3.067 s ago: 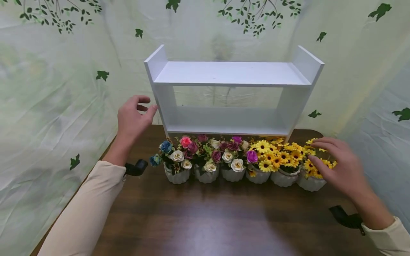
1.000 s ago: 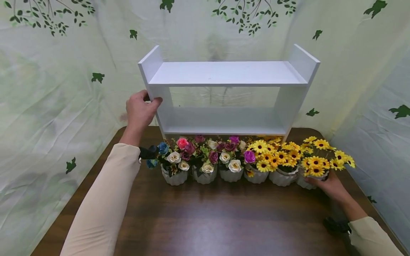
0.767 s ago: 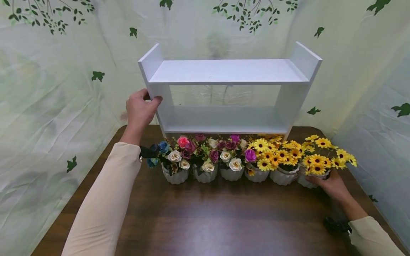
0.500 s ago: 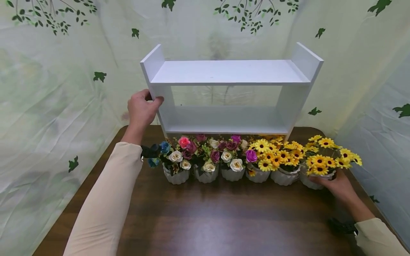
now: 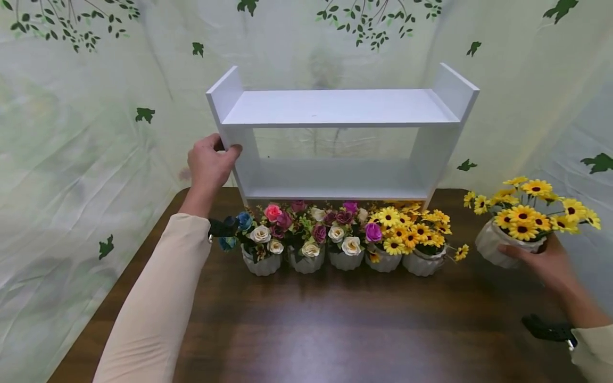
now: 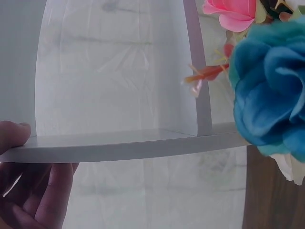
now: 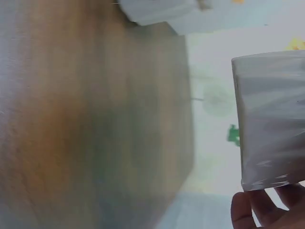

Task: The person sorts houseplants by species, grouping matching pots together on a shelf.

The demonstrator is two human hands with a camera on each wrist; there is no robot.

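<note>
Pale cloth (image 5: 96,186) printed with green leaves (image 5: 145,115) hangs behind a dark, glossy wooden table (image 5: 316,324). Raised off the tabletop at the right, the white pot (image 5: 494,246) of yellow flowers (image 5: 523,219) is gripped by the right hand (image 5: 551,266), and it looks tilted. Its rounded wall seems stiff and smooth, perhaps ceramic and so slick and breakable, though blur in the right wrist view leaves the material uncertain. It is probably light enough for one hand; the firm wall should make a better hold than the springy flowers. The left hand (image 5: 210,162) pinches a side board of the flat-panelled white shelf (image 5: 340,106), thumb inside, fingers outside. Five other pots (image 5: 306,263), some with cloth-like roses (image 5: 351,246), stand in a row before it.
</note>
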